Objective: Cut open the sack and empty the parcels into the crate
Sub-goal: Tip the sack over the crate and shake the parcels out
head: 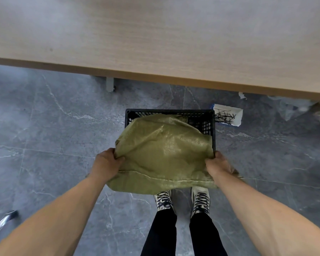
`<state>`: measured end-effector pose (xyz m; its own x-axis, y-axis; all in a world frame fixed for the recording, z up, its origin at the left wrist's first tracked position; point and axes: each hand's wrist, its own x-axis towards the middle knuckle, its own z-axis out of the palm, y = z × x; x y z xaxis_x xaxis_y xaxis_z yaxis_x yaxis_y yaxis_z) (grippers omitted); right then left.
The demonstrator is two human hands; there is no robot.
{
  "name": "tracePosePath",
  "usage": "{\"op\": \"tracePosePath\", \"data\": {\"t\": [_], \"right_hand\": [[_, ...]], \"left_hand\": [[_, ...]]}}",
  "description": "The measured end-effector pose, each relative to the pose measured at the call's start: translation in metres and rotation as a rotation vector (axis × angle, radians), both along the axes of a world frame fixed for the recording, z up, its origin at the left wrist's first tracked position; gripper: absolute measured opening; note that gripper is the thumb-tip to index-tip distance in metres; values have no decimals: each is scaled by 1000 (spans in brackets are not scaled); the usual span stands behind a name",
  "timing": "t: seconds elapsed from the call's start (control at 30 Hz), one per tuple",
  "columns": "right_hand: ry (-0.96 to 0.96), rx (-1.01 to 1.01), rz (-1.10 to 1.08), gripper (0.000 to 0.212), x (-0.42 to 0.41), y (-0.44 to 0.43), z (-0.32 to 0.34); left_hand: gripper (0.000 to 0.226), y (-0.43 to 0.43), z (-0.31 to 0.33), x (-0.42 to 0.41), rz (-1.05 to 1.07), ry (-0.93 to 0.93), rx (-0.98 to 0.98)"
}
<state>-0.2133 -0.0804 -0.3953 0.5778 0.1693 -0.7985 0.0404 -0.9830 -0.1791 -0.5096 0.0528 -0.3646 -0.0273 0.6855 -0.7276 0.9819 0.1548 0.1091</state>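
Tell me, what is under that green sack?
A black crate on the floor sits under the green sack, which the left hand and right hand hold over it. The sack covers whatever is inside the crate.

Both forearms are bare, with no sleeves, watch or rings in view on the left hand or the right hand. The person wears slim black trousers and pale cream lace-up sneakers with dark laces and dark patterned side markings.
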Motion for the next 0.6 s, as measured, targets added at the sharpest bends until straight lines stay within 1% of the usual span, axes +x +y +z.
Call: {"op": "tracePosePath", "data": {"t": [0.07, 0.13, 0.23, 0.3, 0.4, 0.47, 0.5, 0.6], "right_hand": [[-10, 30, -15, 33, -4, 9, 8], [-37, 66, -6, 32, -4, 15, 19], [-56, 104, 111, 25, 2, 22, 48], [-83, 139, 191, 24, 5, 23, 71], [-135, 143, 248, 27, 5, 21, 92], [-115, 131, 269, 29, 7, 19, 99], [-110, 157, 268, 32, 8, 19, 103], [-148, 358, 261, 44, 10, 14, 117]], "left_hand": [[35, -1, 0, 8, -1, 34, 66], [32, 2, 4, 13, 26, 17, 89], [25, 15, 22, 24, -4, -2, 98], [26, 25, 39, 31, -27, -33, 101], [26, 29, 60, 31, -83, -2, 98], [25, 24, 73, 31, -51, 1, 89], [25, 20, 77, 33, -35, -36, 110], [26, 7, 86, 34, 16, -197, 259]]}}
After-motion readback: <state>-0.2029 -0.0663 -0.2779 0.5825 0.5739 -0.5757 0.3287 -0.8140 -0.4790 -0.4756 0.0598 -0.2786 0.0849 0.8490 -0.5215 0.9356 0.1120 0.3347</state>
